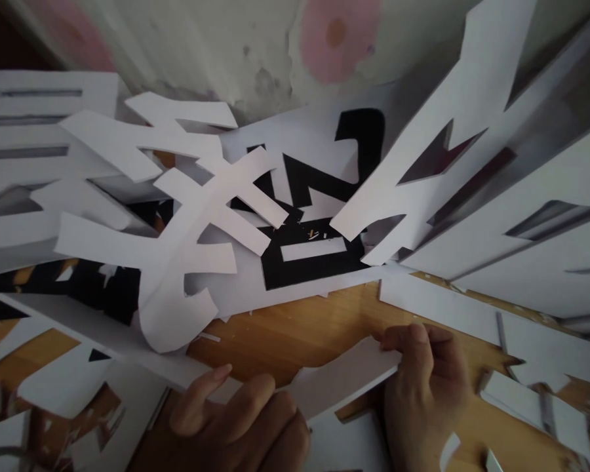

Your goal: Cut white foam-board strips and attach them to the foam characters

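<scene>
Low in the head view, a white foam board piece (347,377) with cut edges spans the space between my two hands. My right hand (425,383) pinches its far right end between thumb and fingers. My left hand (243,419) is curled at the other end, its fingers bent around the board and one finger lifted a little; its thumb is hidden. Beyond them, a large white cut-out character (191,210) leans on the left, and another tall white cut-out (437,124) stands on the right. A white sheet with black printed shapes (299,265) lies between these.
White boards with slots (49,98) are stacked at the left, and large white panels (521,223) lean at the right. Offcuts (521,400) litter the wooden table (295,321). Behind everything rises a stained wall (265,39) with pink flower shapes.
</scene>
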Demonstrator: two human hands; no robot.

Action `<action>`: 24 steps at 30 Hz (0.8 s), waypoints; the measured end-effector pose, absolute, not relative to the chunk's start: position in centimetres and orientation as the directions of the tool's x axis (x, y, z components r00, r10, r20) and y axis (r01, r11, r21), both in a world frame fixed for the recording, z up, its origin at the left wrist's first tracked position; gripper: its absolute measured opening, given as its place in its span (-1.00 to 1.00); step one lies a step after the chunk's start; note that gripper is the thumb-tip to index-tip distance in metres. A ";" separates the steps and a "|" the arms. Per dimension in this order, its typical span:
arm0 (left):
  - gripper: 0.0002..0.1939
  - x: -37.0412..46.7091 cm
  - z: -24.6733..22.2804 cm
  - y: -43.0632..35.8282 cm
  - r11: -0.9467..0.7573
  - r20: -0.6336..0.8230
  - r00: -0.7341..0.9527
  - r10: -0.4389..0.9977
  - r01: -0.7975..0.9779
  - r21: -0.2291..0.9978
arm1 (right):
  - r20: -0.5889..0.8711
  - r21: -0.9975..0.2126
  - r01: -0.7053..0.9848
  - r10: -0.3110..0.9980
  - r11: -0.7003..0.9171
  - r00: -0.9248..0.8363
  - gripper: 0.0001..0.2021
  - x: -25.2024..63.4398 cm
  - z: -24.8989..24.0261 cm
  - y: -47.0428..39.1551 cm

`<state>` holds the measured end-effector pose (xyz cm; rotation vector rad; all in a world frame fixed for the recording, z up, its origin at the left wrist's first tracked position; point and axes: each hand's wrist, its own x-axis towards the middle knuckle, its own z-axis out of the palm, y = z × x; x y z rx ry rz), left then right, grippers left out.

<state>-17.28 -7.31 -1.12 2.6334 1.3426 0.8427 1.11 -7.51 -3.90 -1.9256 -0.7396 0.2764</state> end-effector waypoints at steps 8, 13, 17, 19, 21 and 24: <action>-0.71 -17.5 -2.1 -7.0 -0.690 0.540 0.497 0.680 0.683 0.240 | 0.092 -0.897 0.334 0.614 -0.291 0.784 -0.64 1.2 -4.1 -7.7; -0.70 -17.8 -1.9 -7.0 -0.708 0.454 0.567 0.687 0.663 0.244 | 0.087 -0.904 0.327 0.631 -0.275 0.771 -0.63 1.4 -4.0 -7.6; -0.75 -18.1 -1.4 -6.6 -0.712 0.436 0.578 0.690 0.649 0.268 | 0.081 -0.933 0.284 0.643 -0.219 0.761 -0.63 1.6 -4.5 -7.5; -0.74 -18.0 -1.2 -6.4 -0.713 0.487 0.546 0.682 0.645 0.275 | 0.088 -0.937 0.288 0.664 -0.197 0.742 -0.62 1.5 -4.7 -7.2; -0.74 -17.9 -0.9 -6.3 -0.725 0.503 0.547 0.669 0.628 0.283 | 0.096 -0.930 0.313 0.695 -0.193 0.712 -0.60 1.5 -4.1 -7.0; -0.76 -18.0 -0.8 -6.3 -0.735 0.511 0.553 0.658 0.620 0.276 | 0.103 -0.909 0.360 0.725 -0.209 0.681 -0.56 2.7 -1.4 -8.8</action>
